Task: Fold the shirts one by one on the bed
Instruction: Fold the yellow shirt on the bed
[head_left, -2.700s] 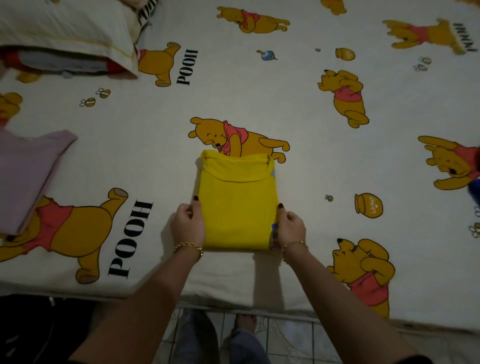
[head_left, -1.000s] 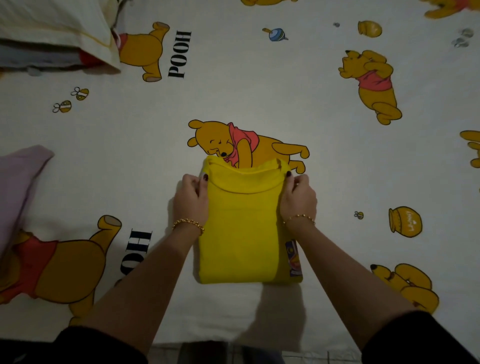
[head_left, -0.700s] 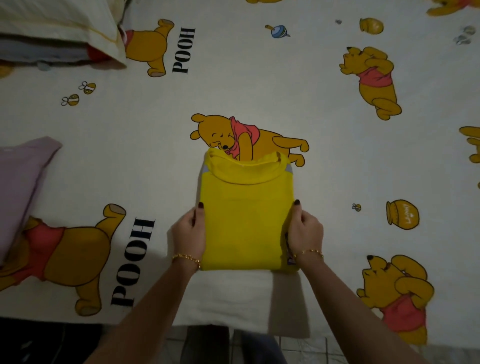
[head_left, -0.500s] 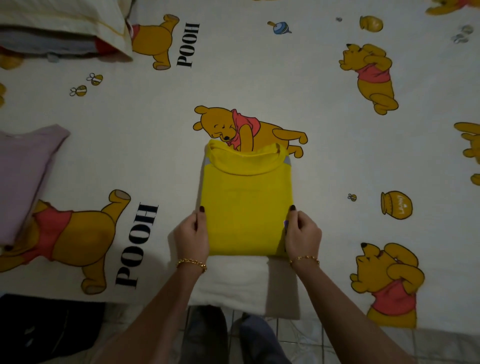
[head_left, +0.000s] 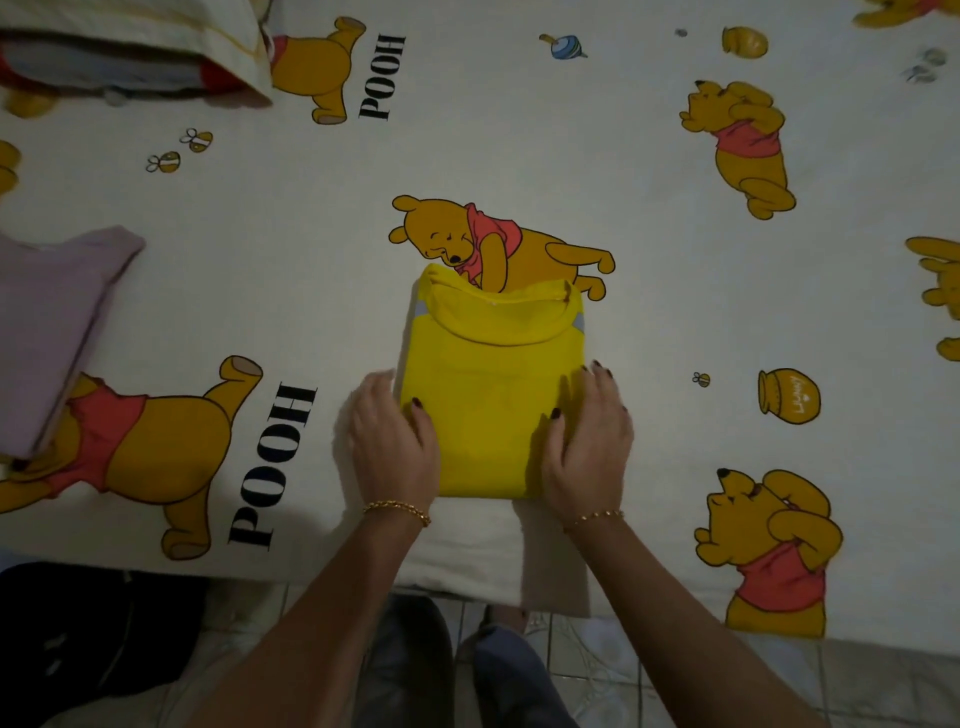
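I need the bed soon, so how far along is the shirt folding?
One lilac shirt already lies folded at the left edge of the bed. The yellow shirt is in hand: it is folded into a compact rectangle, with the left hand and right hand resting on its sides. It seems only to need setting aside. No unfolded shirt shows in this view.

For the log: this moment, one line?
yellow shirt: folded, on bed | left hand: on left edge | right hand: on right edge
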